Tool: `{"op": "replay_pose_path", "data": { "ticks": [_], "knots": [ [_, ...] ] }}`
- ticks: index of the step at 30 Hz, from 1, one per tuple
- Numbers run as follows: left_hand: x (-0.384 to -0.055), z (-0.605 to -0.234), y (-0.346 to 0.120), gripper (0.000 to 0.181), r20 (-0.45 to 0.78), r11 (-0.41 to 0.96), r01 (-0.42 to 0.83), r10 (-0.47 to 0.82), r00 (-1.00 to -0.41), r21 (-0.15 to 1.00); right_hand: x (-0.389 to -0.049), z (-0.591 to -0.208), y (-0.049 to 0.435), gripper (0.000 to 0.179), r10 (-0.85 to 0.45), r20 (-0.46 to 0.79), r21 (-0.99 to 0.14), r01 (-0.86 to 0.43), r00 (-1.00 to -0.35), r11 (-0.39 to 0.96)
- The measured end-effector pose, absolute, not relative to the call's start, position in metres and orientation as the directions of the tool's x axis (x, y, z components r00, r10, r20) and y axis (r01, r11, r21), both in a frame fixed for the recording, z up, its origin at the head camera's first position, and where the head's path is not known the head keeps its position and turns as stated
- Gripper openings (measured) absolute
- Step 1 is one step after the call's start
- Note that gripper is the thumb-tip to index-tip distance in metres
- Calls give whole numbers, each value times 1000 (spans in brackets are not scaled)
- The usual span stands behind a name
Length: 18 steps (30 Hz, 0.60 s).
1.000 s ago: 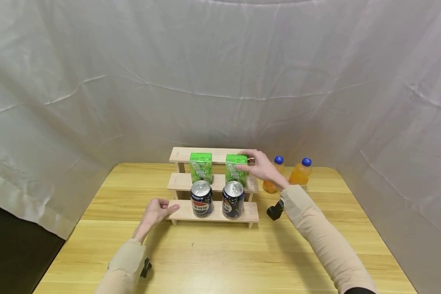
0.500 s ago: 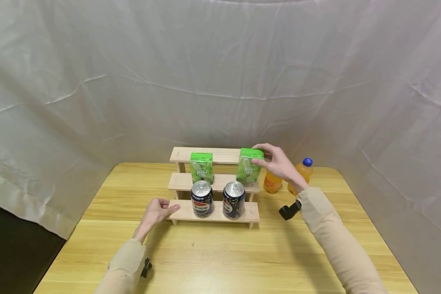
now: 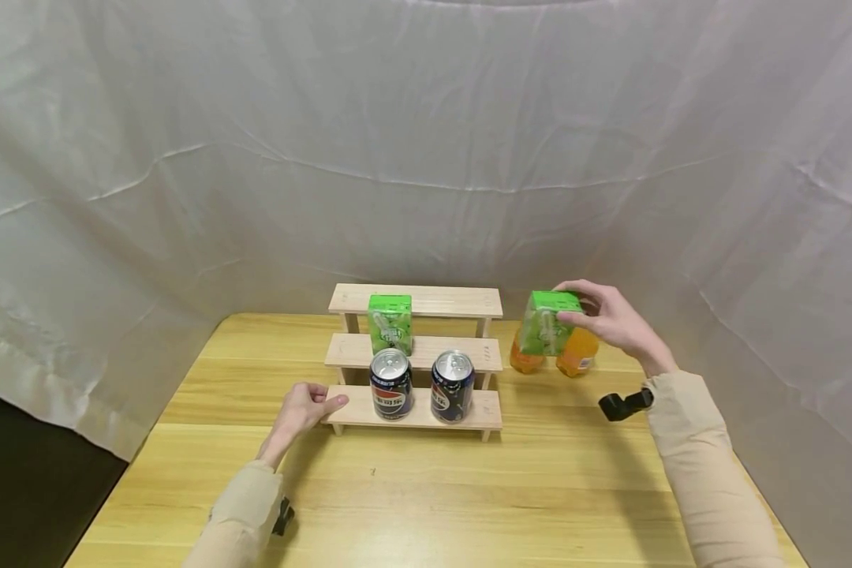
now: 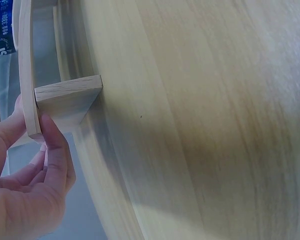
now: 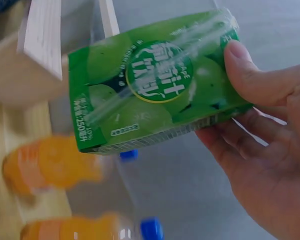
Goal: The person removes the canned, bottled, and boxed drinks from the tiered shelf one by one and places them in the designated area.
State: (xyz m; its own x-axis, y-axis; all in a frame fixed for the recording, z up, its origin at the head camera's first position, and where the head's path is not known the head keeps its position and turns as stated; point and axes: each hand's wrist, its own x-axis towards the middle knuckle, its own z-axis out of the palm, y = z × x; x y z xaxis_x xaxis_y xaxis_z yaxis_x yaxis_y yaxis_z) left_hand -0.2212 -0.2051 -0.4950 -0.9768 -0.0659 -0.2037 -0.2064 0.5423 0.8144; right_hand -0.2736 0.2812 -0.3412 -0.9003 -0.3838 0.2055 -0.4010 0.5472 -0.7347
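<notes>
My right hand (image 3: 614, 322) grips a green juice box (image 5: 155, 82) by its upper end, with a straw in clear wrap along its face. In the head view the box hangs in front of two orange drink bottles, hiding parts of them. My left hand (image 3: 300, 409) pinches the left end of the lowest board of a wooden three-step rack (image 3: 355, 404), thumb on one face and fingers on the other, as the left wrist view shows. A second green juice box (image 3: 390, 325) stands on the middle step. Two dark blue cola cans (image 3: 391, 385) stand on the lowest step.
The orange bottles (image 5: 55, 162) with blue caps stand on the wooden table (image 3: 426, 505), right of the rack. Grey-white cloth (image 3: 426, 158) hangs behind and at both sides of the table. The rack's top step (image 3: 426, 300) bears nothing.
The right hand has lifted the right-hand juice box off the middle step and carried it rightward, past the rack's end to the bottles. The left hand has stayed on the lowest board.
</notes>
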Motion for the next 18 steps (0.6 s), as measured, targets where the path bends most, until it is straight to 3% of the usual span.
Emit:
{"op": "replay_pose_path", "data": {
  "ticks": [18],
  "knots": [
    [-221,-496,-207,40,-202,551,-204,-65,-977,809,-262,-405,371,48,-331,45,-738,-255,-943,625]
  ]
}}
